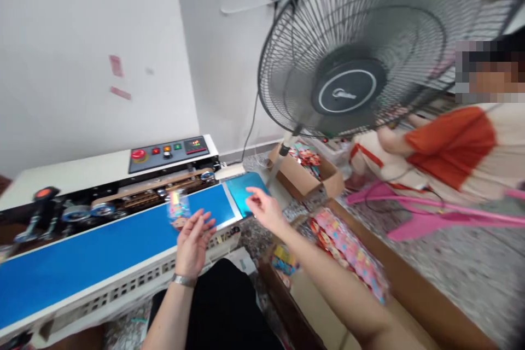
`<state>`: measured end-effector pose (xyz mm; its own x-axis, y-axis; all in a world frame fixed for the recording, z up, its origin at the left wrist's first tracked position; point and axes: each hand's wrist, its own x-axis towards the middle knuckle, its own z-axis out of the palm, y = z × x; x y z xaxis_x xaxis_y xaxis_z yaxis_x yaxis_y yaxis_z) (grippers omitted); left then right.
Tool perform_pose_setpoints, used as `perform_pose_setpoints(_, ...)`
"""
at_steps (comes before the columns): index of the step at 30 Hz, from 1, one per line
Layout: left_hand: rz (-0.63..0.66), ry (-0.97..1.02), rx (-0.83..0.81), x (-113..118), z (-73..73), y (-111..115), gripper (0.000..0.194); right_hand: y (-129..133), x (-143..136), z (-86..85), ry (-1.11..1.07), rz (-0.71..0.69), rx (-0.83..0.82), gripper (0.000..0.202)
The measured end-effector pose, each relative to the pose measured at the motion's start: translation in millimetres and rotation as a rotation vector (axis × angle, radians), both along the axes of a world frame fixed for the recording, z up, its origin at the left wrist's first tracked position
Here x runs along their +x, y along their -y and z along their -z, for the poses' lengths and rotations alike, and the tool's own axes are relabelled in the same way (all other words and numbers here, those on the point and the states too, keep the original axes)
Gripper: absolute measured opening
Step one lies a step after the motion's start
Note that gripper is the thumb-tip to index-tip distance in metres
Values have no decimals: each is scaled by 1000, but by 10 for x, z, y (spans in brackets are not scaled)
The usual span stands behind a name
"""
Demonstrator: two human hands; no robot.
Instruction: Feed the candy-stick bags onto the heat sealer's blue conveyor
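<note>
A small clear plastic packet with colourful contents (178, 209) stands at the back edge of the blue conveyor belt (102, 246) of a bag sealing machine (82, 172). Just in front of the packet, my left hand (193, 243) is open above the belt's front edge, fingers apart; whether a fingertip touches the packet I cannot tell. My right hand (266, 210) hovers by the teal plate (241, 188) at the belt's right end. Its fingers are loosely bent and apart, with nothing visible in them.
A large standing fan (348, 85) rises at the right. Below it are a carton of packets (295, 183) and a long open carton (394, 273) holding colourful packs (348, 251). Another person (447, 142) sits at right beside a pink plastic chair (430, 219). The control panel (168, 153) is lit.
</note>
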<state>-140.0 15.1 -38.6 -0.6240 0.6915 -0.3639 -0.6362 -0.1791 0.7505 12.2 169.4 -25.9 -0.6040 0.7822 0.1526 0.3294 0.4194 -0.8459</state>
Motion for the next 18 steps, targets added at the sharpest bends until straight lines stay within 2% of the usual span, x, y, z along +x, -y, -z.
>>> perform_pose_setpoints(2, 34, -11, -4, 7, 6, -6, 35, -139, 549, 50, 20, 182, -7, 36)
perform_pose_setpoints(5, 82, -27, -28, 39, 16, -12, 34, -266, 1335, 277, 35, 450, -57, 39)
perform_pose_setpoints(8, 106, -49, -49, 74, 19, -14, 34, -86, 1843, 642, 138, 532, -169, 27)
perform_pose_setpoints(10, 120, -58, -60, 87, 23, -17, 34, 200, 1968, 910, 176, 535, -239, 19)
perform_pose_setpoints(13, 147, -67, -72, 96, 37, -24, 34, 646, 1905, 1259, 189, 575, -305, 22)
perform_pose_setpoints(15, 166, -68, -81, 100, 47, -29, 34, 826, 1779, 1422, 184, 642, -326, 31)
perform_pose_setpoints(18, 181, -60, -94, 104, 58, -29, 33, 891, 1591, 1543, 172, 721, -340, 39)
